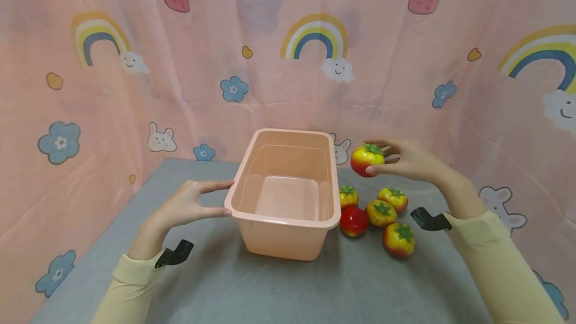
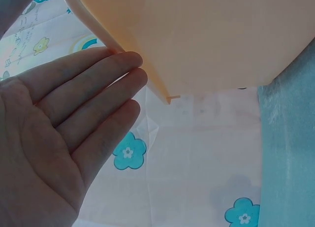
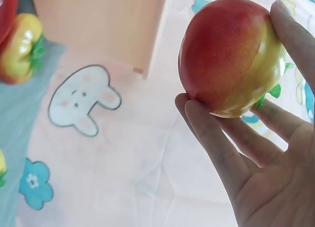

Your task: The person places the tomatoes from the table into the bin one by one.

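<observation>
1. Tomatoes wait beside an empty bin: the peach plastic bin (image 1: 288,189) stands on the grey surface (image 1: 315,284) with nothing inside it, so by this view no fruit has gone in yet.

2. Right hand (image 1: 411,160) holds one red-and-yellow toy tomato (image 1: 367,159) in the air just right of the bin's far corner, thumb and fingers (image 3: 216,138) curled round it; the right wrist view shows the fruit cupped against the fingertips.

3. Left hand (image 1: 189,205) lies against the bin's left rim, fingers (image 2: 93,89) straight and close together, touching the rim's edge without curling round it.

4. Five more toy tomatoes (image 1: 380,212) sit in a cluster on the surface just right of the bin, one of them all red (image 1: 354,221).

5. Judged from this, the work looks barely begun: one tomato lifted and near the bin's opening, five left beside the bin.
</observation>
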The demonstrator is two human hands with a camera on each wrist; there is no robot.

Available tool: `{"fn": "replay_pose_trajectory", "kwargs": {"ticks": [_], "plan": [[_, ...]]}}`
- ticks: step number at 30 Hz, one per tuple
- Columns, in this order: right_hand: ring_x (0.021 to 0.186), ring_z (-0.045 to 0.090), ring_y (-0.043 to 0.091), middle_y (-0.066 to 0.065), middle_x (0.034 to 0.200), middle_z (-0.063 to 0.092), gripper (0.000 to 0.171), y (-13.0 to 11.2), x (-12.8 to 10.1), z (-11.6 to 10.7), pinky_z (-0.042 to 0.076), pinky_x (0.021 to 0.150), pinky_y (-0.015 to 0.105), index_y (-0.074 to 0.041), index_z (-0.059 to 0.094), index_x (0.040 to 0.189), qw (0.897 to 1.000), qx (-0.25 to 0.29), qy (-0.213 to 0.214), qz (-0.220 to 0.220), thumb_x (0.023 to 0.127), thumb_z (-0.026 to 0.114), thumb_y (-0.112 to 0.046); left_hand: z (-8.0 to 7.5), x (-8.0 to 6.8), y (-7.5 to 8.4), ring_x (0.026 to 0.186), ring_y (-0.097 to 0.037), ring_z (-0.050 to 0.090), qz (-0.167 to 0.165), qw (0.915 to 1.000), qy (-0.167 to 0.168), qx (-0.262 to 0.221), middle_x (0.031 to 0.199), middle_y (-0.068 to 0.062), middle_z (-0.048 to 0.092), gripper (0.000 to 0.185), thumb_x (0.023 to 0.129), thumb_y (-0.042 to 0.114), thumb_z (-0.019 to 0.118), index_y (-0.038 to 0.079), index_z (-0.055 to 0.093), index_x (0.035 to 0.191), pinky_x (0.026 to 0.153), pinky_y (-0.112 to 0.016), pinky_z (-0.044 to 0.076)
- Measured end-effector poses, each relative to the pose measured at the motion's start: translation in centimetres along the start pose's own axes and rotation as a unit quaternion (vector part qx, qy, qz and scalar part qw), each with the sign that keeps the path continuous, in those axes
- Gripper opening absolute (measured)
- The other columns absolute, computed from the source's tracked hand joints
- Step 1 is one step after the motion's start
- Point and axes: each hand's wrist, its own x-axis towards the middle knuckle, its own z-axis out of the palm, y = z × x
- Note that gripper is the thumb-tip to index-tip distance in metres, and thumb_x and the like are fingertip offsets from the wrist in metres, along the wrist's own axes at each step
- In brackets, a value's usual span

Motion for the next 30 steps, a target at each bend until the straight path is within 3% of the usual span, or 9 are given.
{"fn": "replay_pose_trajectory", "kwargs": {"ticks": [9, 19, 30], "plan": [[0.107, 0.062, 0.030, 0.007, 0.128, 0.059, 0.066, -1.9, 2.0, -0.1, 0.054, 0.087, 0.046, -0.020, 0.051, 0.136, 0.999, 0.012, -0.015, -0.025, 0.079, 0.074, -0.045, -0.1, 0.0, 0.1, 0.119, -0.013, 0.057, 0.002, 1.0000, 0.001, -0.003, 0.127, 0.007, 0.062, 0.065, 0.074, 0.050, 0.076, 0.023, 0.059, 0.131, 0.095, -0.041, 0.049], [0.105, 0.063, 0.028, 0.005, 0.123, 0.062, 0.065, -3.6, 3.8, 0.6, 0.058, 0.078, 0.039, -0.020, 0.055, 0.133, 0.999, 0.020, -0.030, -0.037, 0.077, 0.076, -0.045, 0.1, 0.0, 0.0, 0.119, -0.013, 0.057, 0.005, 1.0000, 0.003, -0.004, 0.127, 0.006, 0.062, 0.064, 0.075, 0.048, 0.077, 0.022, 0.059, 0.131, 0.093, -0.040, 0.050], [0.106, 0.063, 0.026, 0.005, 0.124, 0.061, 0.067, -5.6, 5.7, 1.7, 0.056, 0.082, 0.038, -0.021, 0.055, 0.132, 0.996, 0.020, -0.068, -0.051, 0.075, 0.074, -0.052, 0.1, -0.1, 0.0, 0.120, -0.014, 0.057, 0.003, 0.9999, 0.002, -0.010, 0.128, 0.006, 0.061, 0.064, 0.075, 0.048, 0.076, 0.023, 0.059, 0.131, 0.094, -0.041, 0.050]]}}
